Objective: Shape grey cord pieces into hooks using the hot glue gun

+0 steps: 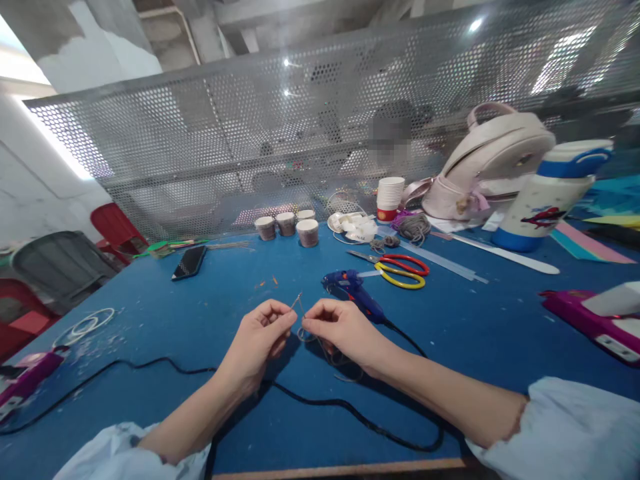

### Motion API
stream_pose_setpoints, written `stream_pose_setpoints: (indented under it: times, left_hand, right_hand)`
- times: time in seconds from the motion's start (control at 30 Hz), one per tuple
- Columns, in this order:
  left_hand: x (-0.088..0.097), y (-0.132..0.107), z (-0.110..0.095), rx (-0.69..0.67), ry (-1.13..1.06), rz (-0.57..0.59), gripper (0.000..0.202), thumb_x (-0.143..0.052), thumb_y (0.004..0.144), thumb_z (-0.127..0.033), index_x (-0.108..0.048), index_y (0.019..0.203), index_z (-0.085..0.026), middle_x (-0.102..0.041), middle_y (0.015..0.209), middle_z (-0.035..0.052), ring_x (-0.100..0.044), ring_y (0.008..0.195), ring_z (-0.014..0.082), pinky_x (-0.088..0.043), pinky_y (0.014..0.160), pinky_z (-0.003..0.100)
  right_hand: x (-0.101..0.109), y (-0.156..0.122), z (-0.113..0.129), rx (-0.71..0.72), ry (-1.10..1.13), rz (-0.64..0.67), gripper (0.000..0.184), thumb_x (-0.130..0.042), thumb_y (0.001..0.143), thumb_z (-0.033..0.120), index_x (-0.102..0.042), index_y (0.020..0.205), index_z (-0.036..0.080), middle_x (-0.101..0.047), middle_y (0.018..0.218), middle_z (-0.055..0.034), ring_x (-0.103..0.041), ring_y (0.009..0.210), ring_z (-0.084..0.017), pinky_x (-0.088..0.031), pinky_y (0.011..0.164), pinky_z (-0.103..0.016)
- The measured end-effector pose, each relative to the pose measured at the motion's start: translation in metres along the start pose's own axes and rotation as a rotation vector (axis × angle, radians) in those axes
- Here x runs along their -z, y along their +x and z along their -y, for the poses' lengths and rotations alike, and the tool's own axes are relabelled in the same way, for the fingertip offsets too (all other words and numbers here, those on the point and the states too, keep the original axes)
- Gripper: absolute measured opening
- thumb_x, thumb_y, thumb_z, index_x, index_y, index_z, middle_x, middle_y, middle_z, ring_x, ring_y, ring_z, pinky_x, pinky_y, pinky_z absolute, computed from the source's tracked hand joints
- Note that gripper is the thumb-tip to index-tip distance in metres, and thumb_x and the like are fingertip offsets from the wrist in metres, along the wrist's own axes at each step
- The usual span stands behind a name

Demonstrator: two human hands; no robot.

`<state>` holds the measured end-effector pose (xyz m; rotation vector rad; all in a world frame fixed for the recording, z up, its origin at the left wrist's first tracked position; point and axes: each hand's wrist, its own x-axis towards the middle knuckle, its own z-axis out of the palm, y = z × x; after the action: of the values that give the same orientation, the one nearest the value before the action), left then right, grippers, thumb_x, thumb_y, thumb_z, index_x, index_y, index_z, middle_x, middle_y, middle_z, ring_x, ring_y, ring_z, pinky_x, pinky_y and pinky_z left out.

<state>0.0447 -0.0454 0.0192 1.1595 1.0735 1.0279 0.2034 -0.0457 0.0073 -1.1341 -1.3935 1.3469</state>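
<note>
Over the middle of the blue table (210, 320), my left hand (265, 333) and my right hand (340, 330) are close together, each with thumb and forefinger pinched. Between them runs a thin grey yarn (301, 310), peaking just above the fingertips; whether a thin stick is with it I cannot tell. Loose loops of yarn hang below my right hand, partly hidden by it. Just beyond that hand lies a blue glue gun (353, 287). Scissors (400, 270) with one red and one yellow handle rest behind the glue gun.
Several small tubs (307, 233), a phone (189, 263), paper cups (391, 199) and a grey yarn ball (414, 228) stand farther back. A bottle (547, 197) and backpack (493, 167) are at right, near a purple power strip (590, 317). A black cord (320, 402) crosses under my wrists.
</note>
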Motion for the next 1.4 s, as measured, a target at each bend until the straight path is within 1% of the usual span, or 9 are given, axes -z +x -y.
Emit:
stream_pose_setpoints:
  times: [0.13,0.3,0.57,0.73,0.9,1.03,1.13,1.23,1.4]
  left_hand:
    - [0.0,-0.001,0.0,-0.048,-0.035,0.004,0.022,-0.071,0.071,-0.032,-0.056,0.073,-0.015,-0.055,0.051,-0.0046,-0.044,0.039,0.0039,-0.032,0.037,0.014]
    - [0.001,0.0,-0.002,-0.075,-0.154,0.07,0.018,-0.073,0.07,-0.023,-0.058,0.068,-0.013,-0.067,0.088,0.0052,-0.061,0.054,0.0077,-0.049,0.049,0.019]
    - [0.003,0.0,-0.003,-0.008,-0.275,0.179,0.016,-0.071,0.073,-0.018,-0.057,0.069,-0.013,-0.071,0.082,0.0068,-0.068,0.065,0.0121,-0.055,0.066,0.02]
    - [0.01,0.005,-0.009,-0.055,-0.314,0.066,0.015,-0.072,0.071,-0.015,-0.057,0.068,-0.012,-0.072,0.082,0.008,-0.069,0.07,0.0135,-0.055,0.07,0.02]
    - [0.027,0.017,-0.018,-0.098,-0.369,-0.078,0.013,-0.069,0.071,-0.011,-0.057,0.066,-0.012,-0.072,0.08,0.0096,-0.069,0.072,0.0151,-0.056,0.068,0.02]
    - [0.04,0.025,-0.02,-0.085,-0.38,-0.158,0.01,-0.065,0.072,-0.007,-0.059,0.066,-0.011,-0.07,0.075,0.0072,-0.066,0.061,0.0103,-0.052,0.052,0.014]
    - [0.044,0.026,-0.018,-0.073,-0.378,-0.127,0.009,-0.067,0.071,-0.008,-0.059,0.066,-0.011,-0.068,0.071,0.0044,-0.058,0.05,0.0061,-0.045,0.04,0.011]
    - [0.043,0.024,-0.016,-0.096,-0.404,-0.088,0.012,-0.066,0.071,-0.008,-0.057,0.065,-0.011,-0.07,0.082,0.0076,-0.057,0.051,0.0056,-0.041,0.036,0.01]
    - [0.038,0.019,-0.019,-0.094,-0.471,0.026,0.015,-0.061,0.077,-0.009,-0.052,0.066,-0.013,-0.07,0.099,0.0125,-0.064,0.059,0.0083,-0.048,0.043,0.011]
  right_hand:
    - [0.001,0.001,-0.001,0.008,0.013,0.003,0.016,-0.066,0.07,0.031,-0.059,0.068,0.017,-0.049,0.046,0.0071,-0.04,0.036,-0.005,-0.03,0.036,-0.018]
    - [0.0,0.0,0.0,-0.014,0.007,0.033,0.017,-0.064,0.072,0.032,-0.058,0.067,0.016,-0.049,0.046,0.0068,-0.038,0.036,-0.005,-0.031,0.035,-0.018]
    - [0.002,-0.001,-0.001,-0.09,-0.127,0.161,0.015,-0.059,0.072,0.025,-0.05,0.062,0.018,-0.044,0.045,0.008,-0.041,0.037,-0.006,-0.033,0.037,-0.018]
    - [0.015,-0.007,0.008,0.012,-0.412,0.332,0.015,-0.057,0.076,0.028,-0.061,0.068,0.016,-0.052,0.052,0.0038,-0.047,0.046,-0.008,-0.036,0.044,-0.018]
    - [0.022,-0.014,0.02,-0.003,-0.534,0.503,0.029,-0.048,0.084,0.034,-0.064,0.07,0.014,-0.057,0.058,0.0011,-0.045,0.045,-0.007,-0.035,0.044,-0.018]
    - [0.029,-0.013,0.027,-0.012,-0.626,0.576,0.034,-0.044,0.087,0.037,-0.065,0.072,0.013,-0.056,0.056,0.0011,-0.043,0.044,-0.007,-0.035,0.045,-0.019]
    - [0.037,-0.01,0.03,-0.028,-0.696,0.612,0.034,-0.045,0.086,0.037,-0.066,0.074,0.013,-0.058,0.058,0.0001,-0.045,0.048,-0.007,-0.035,0.048,-0.018]
    - [0.04,-0.006,0.028,-0.052,-0.723,0.611,0.035,-0.045,0.086,0.037,-0.065,0.075,0.012,-0.059,0.06,-0.0009,-0.046,0.049,-0.008,-0.035,0.047,-0.018]
    - [0.033,-0.004,0.019,-0.095,-0.7,0.645,0.034,-0.045,0.086,0.038,-0.065,0.075,0.012,-0.059,0.061,-0.001,-0.045,0.045,-0.007,-0.035,0.044,-0.018]
